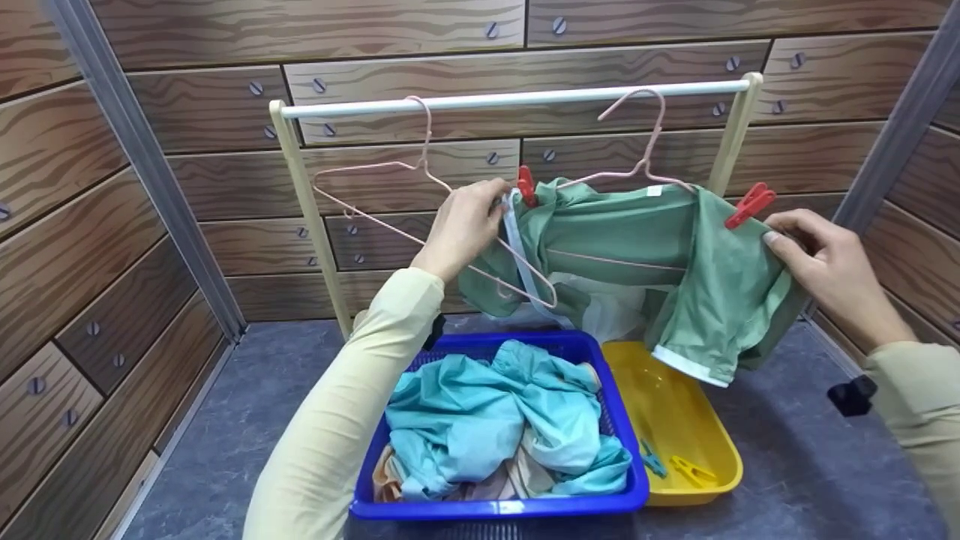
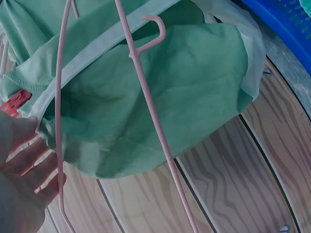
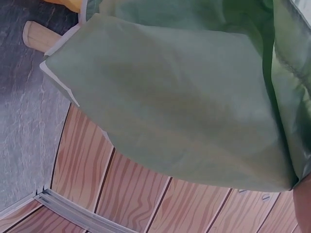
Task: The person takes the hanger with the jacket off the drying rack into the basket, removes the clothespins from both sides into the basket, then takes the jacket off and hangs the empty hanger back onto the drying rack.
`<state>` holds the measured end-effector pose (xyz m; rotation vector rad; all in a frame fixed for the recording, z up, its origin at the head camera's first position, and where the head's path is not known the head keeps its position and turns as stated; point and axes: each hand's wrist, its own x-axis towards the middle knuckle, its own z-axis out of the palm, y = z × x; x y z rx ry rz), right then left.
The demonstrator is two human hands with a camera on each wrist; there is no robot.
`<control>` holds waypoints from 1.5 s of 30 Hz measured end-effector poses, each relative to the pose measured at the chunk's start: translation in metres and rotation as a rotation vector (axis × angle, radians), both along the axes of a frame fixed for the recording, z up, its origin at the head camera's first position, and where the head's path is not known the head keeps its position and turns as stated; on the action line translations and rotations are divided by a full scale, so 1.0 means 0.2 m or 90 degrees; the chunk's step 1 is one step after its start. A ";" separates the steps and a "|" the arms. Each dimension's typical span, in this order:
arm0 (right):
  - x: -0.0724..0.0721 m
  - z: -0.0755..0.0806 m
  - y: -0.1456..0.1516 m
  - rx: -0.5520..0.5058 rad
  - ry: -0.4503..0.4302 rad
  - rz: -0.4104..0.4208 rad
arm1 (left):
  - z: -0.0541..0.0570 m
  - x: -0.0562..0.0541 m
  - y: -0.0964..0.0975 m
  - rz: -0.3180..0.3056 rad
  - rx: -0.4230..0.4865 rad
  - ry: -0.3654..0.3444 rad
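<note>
one green garment [image 1: 622, 225] seen above and behind blue basket [image 1: 499, 510], hung on one of two pink hangers [image 1: 646, 163], gripped by two red clothespins [image 1: 527, 187]. one teal clothespin [image 1: 652, 459], one yellow clothespin [image 1: 691, 471] held in yellow tray [image 1: 675, 405] just right of basket. left hand [image 1: 463, 229] raised above basket, garment's white-trimmed edge pinched by thumb and fingers; right hand [image 1: 825, 259] raised beyond basket's right side, garment's other end pinched. teal cloth [image 1: 480, 420] heaped in basket. rack [image 1: 517, 98] placed behind basket; grey floor [image 1: 795, 450] backed by wood-patterned walls [image 1: 420, 30].

Green garment [image 1: 622, 225] on pink hanger [image 1: 646, 165], with two red clothespins [image 1: 750, 205]
</note>
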<state>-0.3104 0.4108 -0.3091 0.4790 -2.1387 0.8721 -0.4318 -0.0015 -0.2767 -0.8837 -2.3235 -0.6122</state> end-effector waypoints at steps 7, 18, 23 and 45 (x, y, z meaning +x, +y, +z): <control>0.01 0.00 -0.01 -0.009 0.023 0.007 | 0.00 0.00 0.02 -0.034 -0.021 -0.006; -0.06 -0.12 0.18 0.033 0.034 -0.120 | -0.05 0.08 0.05 -0.018 -0.046 -0.030; -0.05 -0.17 0.23 0.077 0.025 -0.141 | -0.06 0.10 0.07 0.014 -0.052 0.001; 0.02 -0.47 0.53 0.105 -0.096 -0.179 | -0.23 0.32 0.30 -0.066 -0.216 0.009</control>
